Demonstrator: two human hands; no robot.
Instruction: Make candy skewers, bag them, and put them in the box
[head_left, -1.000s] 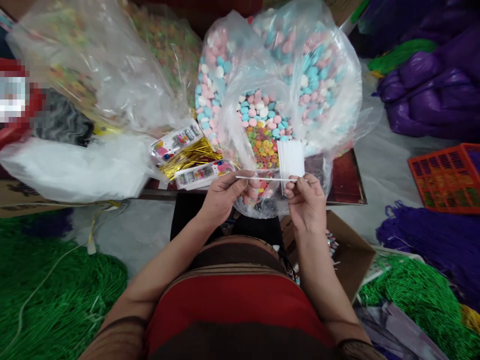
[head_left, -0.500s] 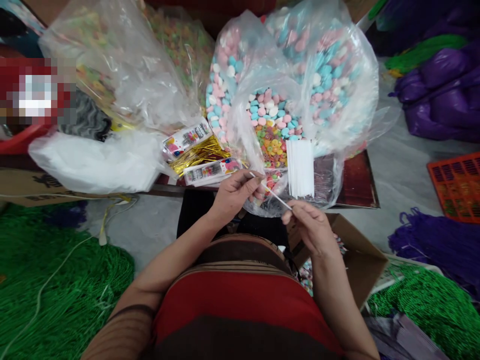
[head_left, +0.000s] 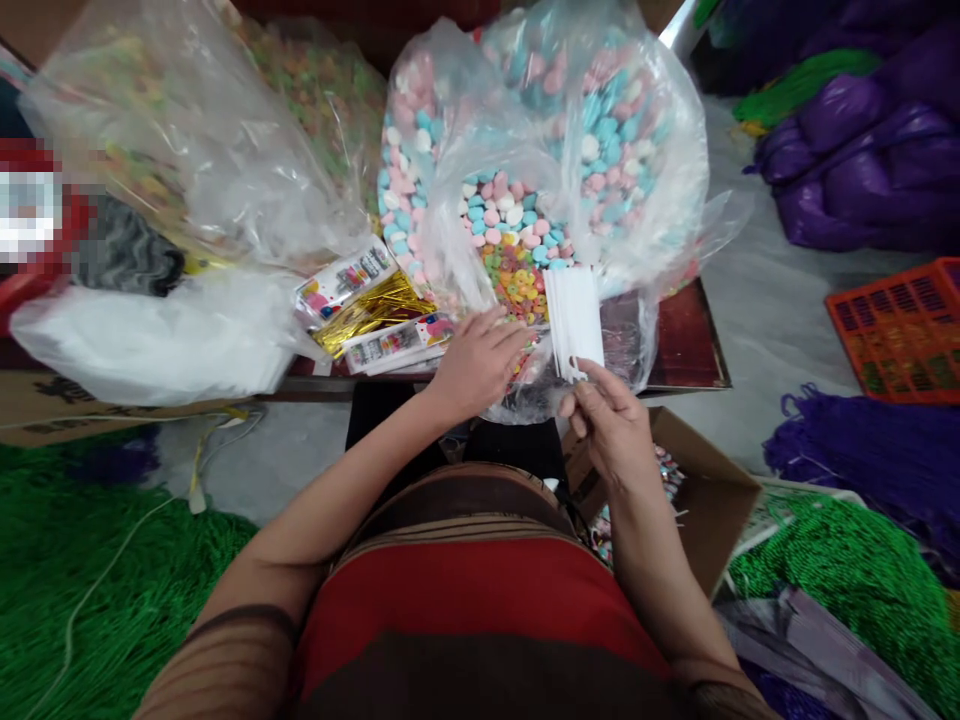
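My left hand (head_left: 482,362) lies with its fingers outstretched over the near edge of the ring-shaped candies (head_left: 516,278), palm down. Just right of it, my right hand (head_left: 611,415) pinches a thin white stick (head_left: 574,368), seen almost end-on and partly lost against a stack of white sticks (head_left: 576,310). Its fingertips are at the near end of that stack. Beyond the ring candies are pink, blue and white candies (head_left: 510,205) in the mouth of a clear plastic bag (head_left: 450,200). What lies under my left fingers is hidden.
Gold twist ties (head_left: 379,310) lie between printed packets (head_left: 397,340) on the table. Left of them is a white plastic bundle (head_left: 150,340). An open cardboard box (head_left: 709,530) stands below my right forearm. An orange crate (head_left: 900,330) is at right.
My left hand has let go of the white stick and spread out over the ring candies. My right hand has moved up to the stack's near end with the stick. The view has shifted slightly.
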